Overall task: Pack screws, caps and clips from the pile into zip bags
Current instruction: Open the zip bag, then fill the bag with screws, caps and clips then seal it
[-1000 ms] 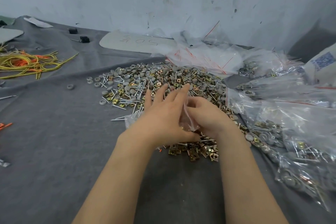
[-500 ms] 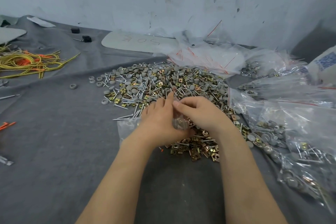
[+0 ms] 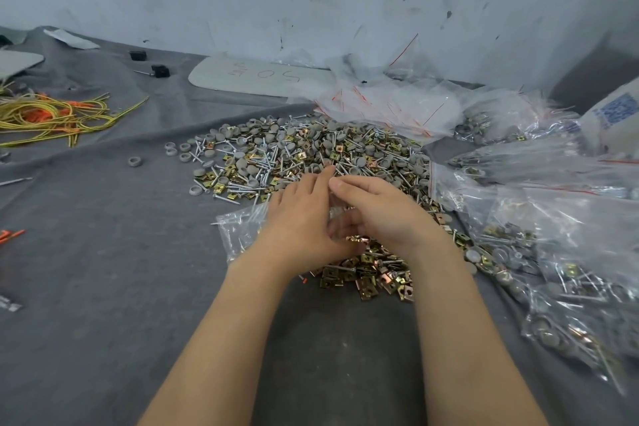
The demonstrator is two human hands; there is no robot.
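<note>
At the far left lay a tangle of thin yellow and orange cords on the table, whose cover was a soft, creased grey cloth. A single grey ring-shaped cap sat alone, well apart from the pile. The pile was a rough heap of slim silvery screws, round matte grey caps and small square brass-coloured clips. Behind it rested a pale, smooth board with rounded ends (some handwriting on it, not legible).

At the pile's near edge a clear, crinkled zip bag lay flat on the cloth, a few screws showing through the film. The left hand covered its right part, grip closed on the plastic with the thumb curled in beneath. The right hand met it, forefinger and thumb bent, pinching the same film. Shiny clips were scattered just below both hands.

To the right, glossy filled bags overlapped in a slack heap, and empty red-striped bags lay further back.
</note>
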